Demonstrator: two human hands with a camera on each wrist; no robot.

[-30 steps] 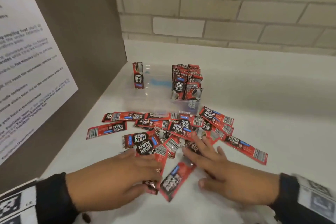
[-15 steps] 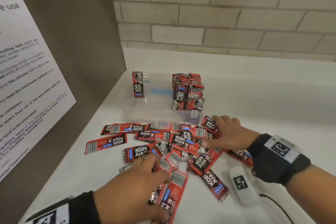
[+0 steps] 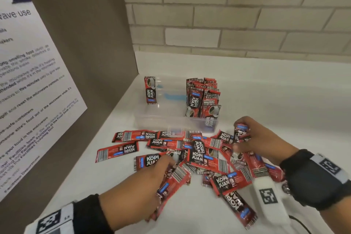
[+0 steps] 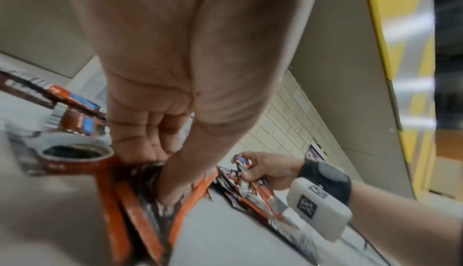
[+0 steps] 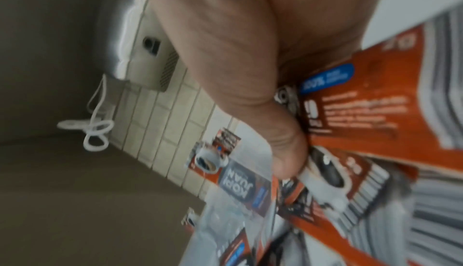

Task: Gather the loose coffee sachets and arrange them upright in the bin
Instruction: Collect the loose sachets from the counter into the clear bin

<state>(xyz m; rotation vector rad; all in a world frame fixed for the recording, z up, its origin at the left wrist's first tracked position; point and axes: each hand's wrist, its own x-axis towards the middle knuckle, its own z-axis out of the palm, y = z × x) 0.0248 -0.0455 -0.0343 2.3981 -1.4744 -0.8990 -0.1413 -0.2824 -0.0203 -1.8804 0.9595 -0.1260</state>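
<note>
bins (image 3: 176, 121): 1 | hands (image 3: 138, 182): 2 | sachets (image 3: 117, 153): too many to count

White counter (image 3: 275, 104): sachets (image 3: 117, 151), bin (image 3: 152, 119).

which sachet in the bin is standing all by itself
The single sachet at the bin's far left corner; all the other upright sachets are packed together at the right end.

sachets (image 3: 197, 152) red and black, white lettering, blue tag, barcode stripes; bin (image 3: 152, 119) clear plastic with blue mark; counter (image 3: 266, 100) white; wall (image 3: 228, 15) pale beige brick; wristbands (image 3: 311, 178) black with black-white square codes; side panel (image 3: 85, 43) grey-brown
</note>
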